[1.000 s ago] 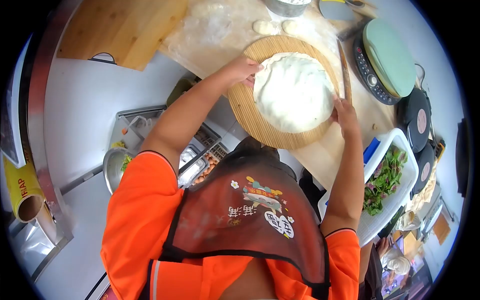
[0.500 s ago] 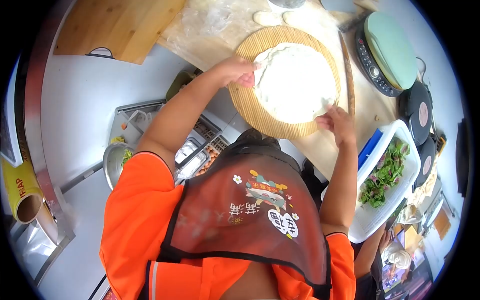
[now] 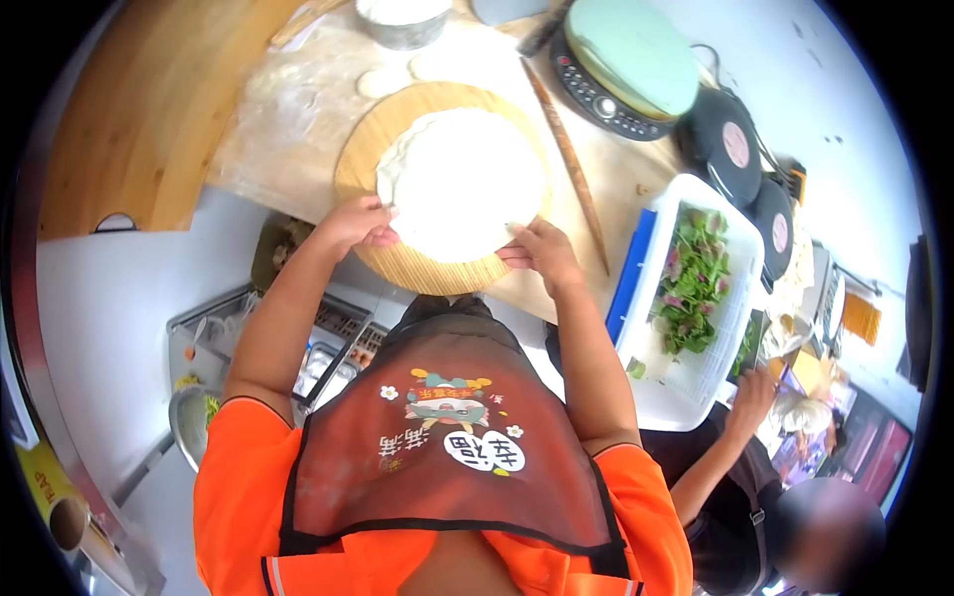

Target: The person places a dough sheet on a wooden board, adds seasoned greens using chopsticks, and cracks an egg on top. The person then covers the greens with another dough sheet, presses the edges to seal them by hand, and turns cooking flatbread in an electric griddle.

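A thin, round, white dough sheet [image 3: 462,184] lies on a round bamboo-slat board [image 3: 437,277], covering most of it. My left hand [image 3: 360,224] pinches the dough's lower left edge between thumb and fingers. At the lower right edge, the fingers of my right hand [image 3: 543,252] are closed on the dough rim in the same way. The sheet's left edge looks wrinkled; its middle is too bright to show detail. Right of the board lies a slim tapered rolling pin [image 3: 566,164]. Two small flat dough pieces [image 3: 383,81] sit behind the board.
A metal bowl of white contents [image 3: 402,28] stands at the back. To the right are a green-lidded electric griddle [image 3: 636,55], black round pans [image 3: 730,144] and a plastic bin [image 3: 636,273] holding leafy greens [image 3: 696,278]. Another person's arm [image 3: 720,462] is at lower right.
Both hands have shifted along the dough rim toward my body and closer together. The view has turned, so the table's things appear further left, and more of the other person shows.
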Demonstrator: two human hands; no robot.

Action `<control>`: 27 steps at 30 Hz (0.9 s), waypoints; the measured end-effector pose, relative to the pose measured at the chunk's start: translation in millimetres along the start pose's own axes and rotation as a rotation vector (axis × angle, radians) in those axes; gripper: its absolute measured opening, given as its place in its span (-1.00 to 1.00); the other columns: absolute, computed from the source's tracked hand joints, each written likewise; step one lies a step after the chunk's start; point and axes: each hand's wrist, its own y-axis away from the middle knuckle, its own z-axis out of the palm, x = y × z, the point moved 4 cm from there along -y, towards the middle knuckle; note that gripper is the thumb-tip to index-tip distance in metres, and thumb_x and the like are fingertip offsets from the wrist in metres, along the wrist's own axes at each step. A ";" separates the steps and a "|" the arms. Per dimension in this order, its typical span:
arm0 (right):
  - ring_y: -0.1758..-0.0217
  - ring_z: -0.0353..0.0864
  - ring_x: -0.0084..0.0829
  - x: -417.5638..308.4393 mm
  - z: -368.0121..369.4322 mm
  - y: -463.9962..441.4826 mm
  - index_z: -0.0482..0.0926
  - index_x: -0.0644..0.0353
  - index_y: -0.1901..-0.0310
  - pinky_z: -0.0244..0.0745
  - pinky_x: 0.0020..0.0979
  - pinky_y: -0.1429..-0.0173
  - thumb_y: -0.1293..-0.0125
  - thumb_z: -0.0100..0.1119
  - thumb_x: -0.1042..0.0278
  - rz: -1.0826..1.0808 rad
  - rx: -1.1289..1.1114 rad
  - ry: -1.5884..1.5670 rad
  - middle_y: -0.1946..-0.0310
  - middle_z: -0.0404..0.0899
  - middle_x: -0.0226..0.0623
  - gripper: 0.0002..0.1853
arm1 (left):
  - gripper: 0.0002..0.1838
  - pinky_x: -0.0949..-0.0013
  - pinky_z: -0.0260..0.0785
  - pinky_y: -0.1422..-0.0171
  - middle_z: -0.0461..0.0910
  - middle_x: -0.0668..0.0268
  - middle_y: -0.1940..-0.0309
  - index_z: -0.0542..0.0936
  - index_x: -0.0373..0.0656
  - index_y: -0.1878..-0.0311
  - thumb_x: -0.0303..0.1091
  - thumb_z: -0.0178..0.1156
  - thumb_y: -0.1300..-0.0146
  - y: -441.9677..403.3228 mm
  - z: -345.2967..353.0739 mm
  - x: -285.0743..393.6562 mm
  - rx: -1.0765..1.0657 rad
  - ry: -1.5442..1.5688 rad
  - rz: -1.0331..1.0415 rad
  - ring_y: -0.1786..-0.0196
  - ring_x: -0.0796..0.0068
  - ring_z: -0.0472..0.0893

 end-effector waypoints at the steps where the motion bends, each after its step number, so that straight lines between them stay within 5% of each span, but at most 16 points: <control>1: 0.29 0.74 -0.36 2.1 -0.5 -1.7 0.53 0.42 0.02 0.68 -0.44 0.15 -0.44 0.14 0.26 -0.011 0.003 0.013 0.26 0.68 -0.10 -0.68 | -0.58 0.44 0.57 0.08 0.66 0.24 0.12 0.53 -0.24 -0.14 -0.11 0.21 -0.40 -1.3 2.3 0.4 -0.029 -0.030 -0.023 0.13 0.48 0.68; 4: 0.26 0.76 -0.26 1.2 -6.0 -2.5 0.57 0.38 0.13 0.68 -0.37 0.18 -0.38 0.18 0.29 -0.081 0.066 0.045 0.31 0.69 -0.05 -0.74 | -0.62 0.48 0.53 0.11 0.67 0.28 0.13 0.55 -0.21 -0.11 -0.14 0.21 -0.40 -4.1 -0.1 7.2 -0.069 0.097 0.055 0.20 0.54 0.67; 7: 0.20 0.74 -0.12 4.0 -33.5 0.7 0.59 0.35 0.17 0.62 -0.19 0.07 -0.35 0.13 0.31 -0.325 0.305 0.670 0.29 0.70 -0.04 -0.77 | -0.68 0.48 0.51 0.10 0.68 0.31 0.18 0.60 -0.21 -0.03 -0.17 0.21 -0.39 0.8 -11.5 12.4 0.007 0.174 0.058 0.24 0.57 0.64; 10: 0.16 0.70 -0.03 0.0 -54.7 20.2 0.60 0.30 0.21 0.56 -0.09 -0.01 -0.31 0.08 0.31 -0.368 0.528 1.354 0.28 0.69 -0.04 -0.78 | -0.75 0.44 0.50 0.10 0.69 0.25 0.23 0.63 -0.21 0.06 -0.24 0.24 -0.35 1.5 -24.1 16.8 0.172 -0.310 0.055 0.25 0.49 0.66; 11: 0.15 0.69 -0.01 1.4 -63.3 26.3 0.60 0.28 0.22 0.56 -0.07 -0.02 -0.30 0.07 0.29 -0.357 0.578 1.504 0.28 0.68 -0.03 -0.77 | -0.77 0.43 0.50 0.11 0.68 0.24 0.25 0.64 -0.21 0.09 -0.27 0.24 -0.33 -3.0 -28.4 19.0 0.279 -0.399 0.203 0.25 0.46 0.66; 13: 0.15 0.68 0.01 15.2 -81.9 28.4 0.58 0.23 0.29 0.57 -0.06 0.01 -0.30 0.06 0.19 -0.338 0.604 1.522 0.28 0.68 -0.03 -0.75 | -0.81 0.40 0.49 0.12 0.68 0.23 0.28 0.65 -0.21 0.13 -0.32 0.26 -0.28 -12.9 -33.7 22.6 0.492 -0.569 0.510 0.26 0.39 0.66; 20: 0.10 0.66 -0.01 21.6 -91.5 56.5 0.55 0.24 0.15 0.57 -0.05 0.01 -0.30 0.13 0.22 -0.199 0.625 1.389 0.21 0.66 -0.01 -0.75 | -0.86 0.13 0.44 -0.03 0.63 0.13 0.19 0.61 -0.18 0.16 -0.48 0.15 -0.22 -47.1 121.3 122.8 0.218 -0.723 1.046 0.09 0.06 0.60; 24: 0.08 0.62 0.02 9.5 -97.6 73.8 0.52 0.25 0.11 0.56 -0.02 0.03 -0.28 0.13 0.26 -0.356 0.668 1.255 0.20 0.64 0.00 -0.75 | -0.80 0.06 0.43 -0.08 0.59 0.14 0.12 0.60 -0.16 0.12 -0.40 0.19 -0.18 -110.6 255.3 159.1 0.039 -0.890 1.195 -0.02 0.03 0.56; 27: 0.13 0.62 0.04 4.1 -104.2 81.1 0.51 0.22 0.05 0.56 -0.01 0.08 -0.26 0.16 0.31 -0.400 0.666 1.173 0.22 0.64 -0.01 -0.73 | -0.81 0.05 0.45 -0.12 0.60 0.14 0.09 0.64 -0.14 0.12 -0.40 0.13 -0.24 -159.4 336.3 168.6 0.099 -1.098 1.095 -0.08 0.05 0.58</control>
